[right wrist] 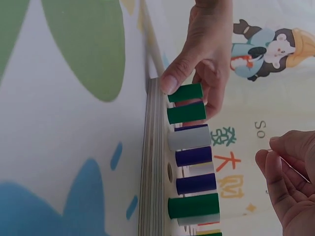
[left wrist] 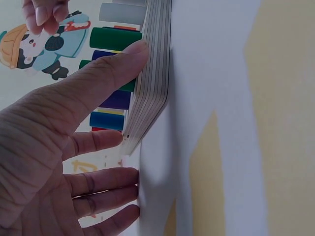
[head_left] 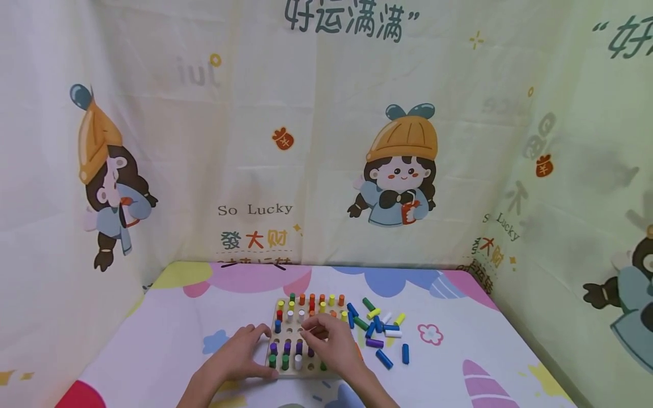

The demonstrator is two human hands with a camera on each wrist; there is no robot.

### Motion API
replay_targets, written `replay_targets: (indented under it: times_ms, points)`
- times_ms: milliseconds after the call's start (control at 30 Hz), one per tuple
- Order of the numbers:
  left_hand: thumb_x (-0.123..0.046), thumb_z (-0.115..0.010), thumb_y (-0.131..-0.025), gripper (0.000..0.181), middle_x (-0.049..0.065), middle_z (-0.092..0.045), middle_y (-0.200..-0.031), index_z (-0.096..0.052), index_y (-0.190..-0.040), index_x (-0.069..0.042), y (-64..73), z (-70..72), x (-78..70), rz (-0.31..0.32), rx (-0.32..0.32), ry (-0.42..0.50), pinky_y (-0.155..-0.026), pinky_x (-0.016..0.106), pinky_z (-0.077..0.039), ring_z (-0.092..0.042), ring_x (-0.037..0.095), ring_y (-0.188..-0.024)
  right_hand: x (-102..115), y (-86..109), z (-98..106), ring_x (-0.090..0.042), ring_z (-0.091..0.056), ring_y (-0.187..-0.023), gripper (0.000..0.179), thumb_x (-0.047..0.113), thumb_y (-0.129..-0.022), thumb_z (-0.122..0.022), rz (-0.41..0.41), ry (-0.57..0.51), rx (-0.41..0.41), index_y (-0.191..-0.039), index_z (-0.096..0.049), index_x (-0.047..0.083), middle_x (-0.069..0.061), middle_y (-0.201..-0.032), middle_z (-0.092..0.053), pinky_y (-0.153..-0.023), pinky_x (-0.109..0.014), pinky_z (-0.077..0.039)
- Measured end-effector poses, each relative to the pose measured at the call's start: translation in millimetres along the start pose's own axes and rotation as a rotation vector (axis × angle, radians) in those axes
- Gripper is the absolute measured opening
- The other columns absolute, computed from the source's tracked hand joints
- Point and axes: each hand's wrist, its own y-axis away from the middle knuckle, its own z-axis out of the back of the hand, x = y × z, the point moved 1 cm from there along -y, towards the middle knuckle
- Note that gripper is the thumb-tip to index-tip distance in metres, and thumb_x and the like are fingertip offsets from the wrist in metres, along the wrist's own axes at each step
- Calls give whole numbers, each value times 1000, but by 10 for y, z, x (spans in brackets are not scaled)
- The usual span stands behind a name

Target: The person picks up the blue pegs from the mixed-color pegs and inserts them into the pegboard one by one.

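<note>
Pegboard (head_left: 301, 374) is partly filled, bare holes (head_left: 289, 330) and loose pegs (head_left: 405, 353) remaining, with left hand (head_left: 238, 352) spread against its corner and right hand (head_left: 334, 343) pinched nearly closed, its contents impossible to tell.

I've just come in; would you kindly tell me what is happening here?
A person's left hand touches the left edge of a wooden pegboard, while the right hand is above it, fingertips together; whether they hold anything is unclear. Many coloured pegs stand in the pegboard, some holes are bare, and loose pegs lie on the table to the right.
</note>
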Motion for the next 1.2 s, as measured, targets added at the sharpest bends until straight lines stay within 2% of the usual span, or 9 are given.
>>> replay_targets:
  times_ms: [233,600,867,1200]
  points:
    - [-54,-94,-63,70,9,-60,-113,-60,-116,-23,-3,-6,4,13,-6,-16,-95,63,-51,-54,27,-101,-57,54,71,-6,-66,-80,7,15,-95,-74,1,3,-25,-102,-73,13,6,-94,-71,-74,-19,-57]
    - [-55,-94,-63,70,8,-60,-112,-60,-115,-23,-11,-18,6,10,-6,-23,-95,62,-51,-53,27,-100,-196,126,221,-8,-67,-80,13,14,-94,-75,-29,27,-74,-105,-73,7,3,-95,-73,-72,-20,-58]
    - [-55,-94,-63,70,7,-59,-111,-60,-115,-23,-8,-19,9,7,-13,-22,-95,61,-51,-52,26,-99,-303,132,325,-7,-67,-83,12,13,-95,-74,-15,58,-116,-105,-73,7,1,-98,-72,-73,-18,-56]
    - [-53,-94,-63,69,7,-59,-109,-60,-114,-23,8,-12,-3,6,-13,-12,-95,62,-51,-52,26,-98,-442,157,457,-7,-67,-81,12,14,-93,-76,-45,87,-166,-104,-73,9,2,-96,-73,-74,-19,-57]
